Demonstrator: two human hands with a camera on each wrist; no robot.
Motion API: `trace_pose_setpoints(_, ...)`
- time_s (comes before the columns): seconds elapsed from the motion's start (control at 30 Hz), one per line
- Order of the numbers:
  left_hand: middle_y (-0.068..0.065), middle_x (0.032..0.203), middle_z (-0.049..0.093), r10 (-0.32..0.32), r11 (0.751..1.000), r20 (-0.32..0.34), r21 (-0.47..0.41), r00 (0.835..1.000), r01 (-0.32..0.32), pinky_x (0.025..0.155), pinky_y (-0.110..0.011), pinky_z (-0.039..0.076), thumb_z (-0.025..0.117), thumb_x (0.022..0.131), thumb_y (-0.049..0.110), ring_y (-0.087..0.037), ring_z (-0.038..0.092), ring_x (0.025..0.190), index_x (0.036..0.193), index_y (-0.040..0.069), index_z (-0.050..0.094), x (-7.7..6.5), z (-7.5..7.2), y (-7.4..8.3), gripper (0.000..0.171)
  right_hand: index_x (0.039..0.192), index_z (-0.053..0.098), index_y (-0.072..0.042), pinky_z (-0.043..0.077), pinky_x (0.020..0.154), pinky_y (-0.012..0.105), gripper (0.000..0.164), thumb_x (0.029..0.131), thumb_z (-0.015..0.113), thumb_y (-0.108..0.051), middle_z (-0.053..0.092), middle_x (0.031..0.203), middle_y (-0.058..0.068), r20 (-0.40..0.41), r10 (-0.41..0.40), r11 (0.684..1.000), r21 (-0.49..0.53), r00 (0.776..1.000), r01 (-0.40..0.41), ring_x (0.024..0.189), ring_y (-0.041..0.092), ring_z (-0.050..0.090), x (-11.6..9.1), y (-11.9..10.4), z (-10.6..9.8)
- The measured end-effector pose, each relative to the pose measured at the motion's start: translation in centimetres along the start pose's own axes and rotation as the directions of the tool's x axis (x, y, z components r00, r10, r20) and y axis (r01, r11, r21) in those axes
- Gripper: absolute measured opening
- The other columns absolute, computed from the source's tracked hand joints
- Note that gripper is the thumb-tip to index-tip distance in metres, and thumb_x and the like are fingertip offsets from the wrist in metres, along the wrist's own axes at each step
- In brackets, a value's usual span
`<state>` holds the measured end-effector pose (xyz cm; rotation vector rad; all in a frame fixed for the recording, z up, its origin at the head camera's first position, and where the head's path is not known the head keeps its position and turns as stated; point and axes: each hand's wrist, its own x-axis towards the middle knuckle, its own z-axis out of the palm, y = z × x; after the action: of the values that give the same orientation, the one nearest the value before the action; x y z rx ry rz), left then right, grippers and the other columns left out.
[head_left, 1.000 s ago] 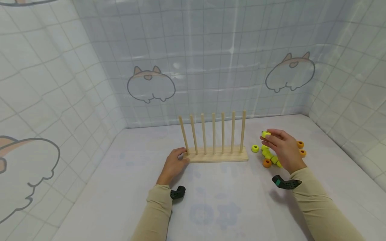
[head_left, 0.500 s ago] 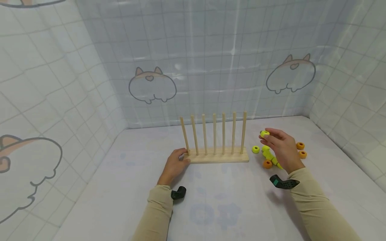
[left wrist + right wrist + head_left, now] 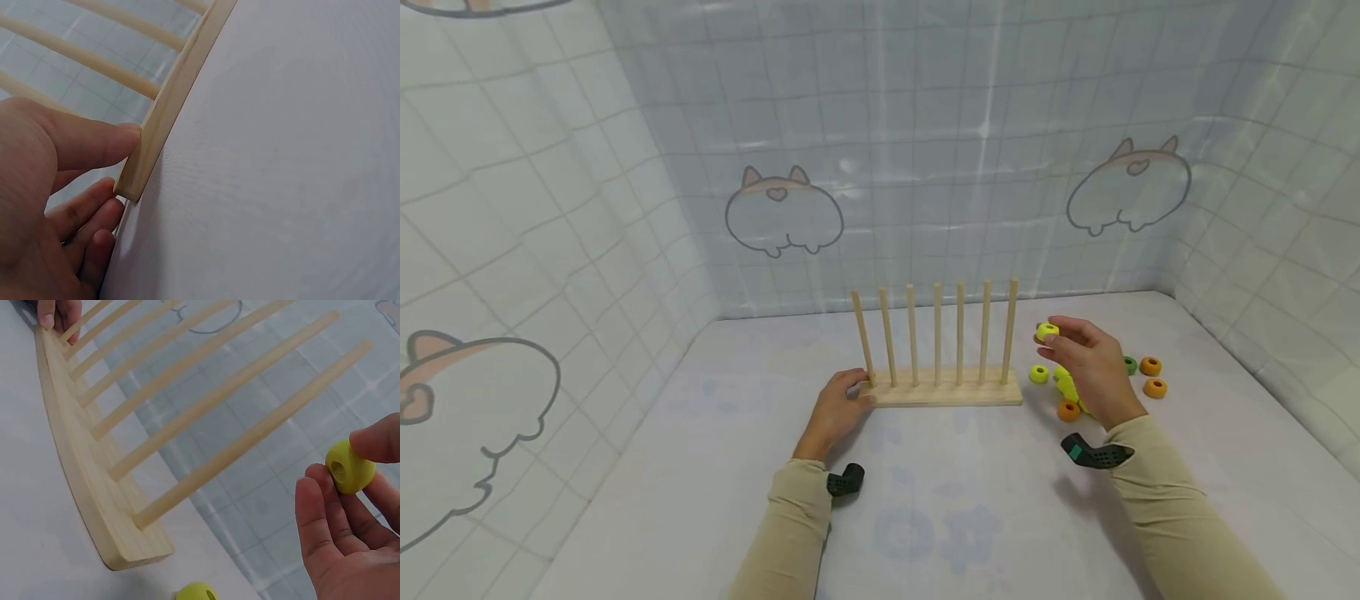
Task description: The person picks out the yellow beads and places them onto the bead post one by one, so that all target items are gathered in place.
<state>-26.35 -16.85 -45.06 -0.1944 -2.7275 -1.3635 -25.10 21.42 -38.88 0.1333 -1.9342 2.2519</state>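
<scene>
A wooden peg rack (image 3: 942, 390) with several upright dowels stands on the table. My left hand (image 3: 837, 410) grips the left end of its base; in the left wrist view the thumb (image 3: 106, 142) presses the front edge and the fingers reach behind the end. To the right of the rack, my right hand (image 3: 1093, 367) pinches a yellow bead (image 3: 350, 467) between thumb and fingers, raised above the table. The bead's hole faces the nearest dowel (image 3: 256, 434) in the right wrist view.
Another yellow bead (image 3: 1039, 374) lies by the rack's right end. More yellow beads (image 3: 1064, 385) lie partly hidden under my right hand. Orange beads (image 3: 1151, 366) and a green bead (image 3: 1130, 364) rest farther right, and one orange bead (image 3: 1068, 411) sits nearer me.
My right hand has moved a little left toward the rack with the yellow bead, uncovering a green bead. My left hand keeps its grip on the base.
</scene>
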Motion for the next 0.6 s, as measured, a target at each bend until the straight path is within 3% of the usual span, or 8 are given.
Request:
trace_pose_setpoints(0.23, -0.016, 0.146, 0.049, -0.006, 1.0, 0.014, -0.013, 1.0, 0.006, 0.113, -0.052, 0.032, 0.07, 0.09, 0.012, -0.037, 0.042, 0.138, 0.133, 0.002, 0.063, -0.1, 0.1, 0.0, 0.044, 0.135, 0.054, -0.002, 0.053, 0.093, 0.026, 0.043, 0.097, 0.068, -0.016, 0.057, 0.127, 0.009, -0.008, 0.037, 0.999, 0.016, 0.999, -0.037, 0.111, 0.016, 0.064, 0.1, 0.0, 0.2)
trace_pose_setpoints(0.4, -0.016, 0.146, 0.05, -0.001, 1.0, 0.006, -0.009, 1.0, 0.001, 0.113, -0.052, 0.033, 0.07, 0.09, 0.012, -0.037, 0.044, 0.136, 0.133, 0.003, 0.063, 0.0, 0.1, 0.0, 0.044, 0.14, 0.051, 0.003, 0.052, 0.095, 0.027, 0.049, 0.098, 0.067, -0.016, 0.054, 0.13, 0.012, 0.02, 0.016, 0.999, 0.029, 1.0, -0.016, 0.115, 0.019, 0.062, 0.7, -0.5, 0.5)
trace_pose_setpoints(0.6, -0.016, 0.146, 0.05, -0.004, 1.0, 0.003, -0.005, 1.0, 0.004, 0.113, -0.053, 0.032, 0.069, 0.09, 0.012, -0.037, 0.041, 0.138, 0.132, 0.002, 0.063, -0.1, -0.1, 0.3, 0.044, 0.139, 0.053, 0.001, 0.052, 0.094, 0.026, 0.047, 0.098, 0.067, -0.017, 0.053, 0.13, 0.013, 0.026, 0.01, 1.0, -0.018, 1.0, -0.01, 0.115, 0.02, 0.062, 1.2, -1.1, 0.8)
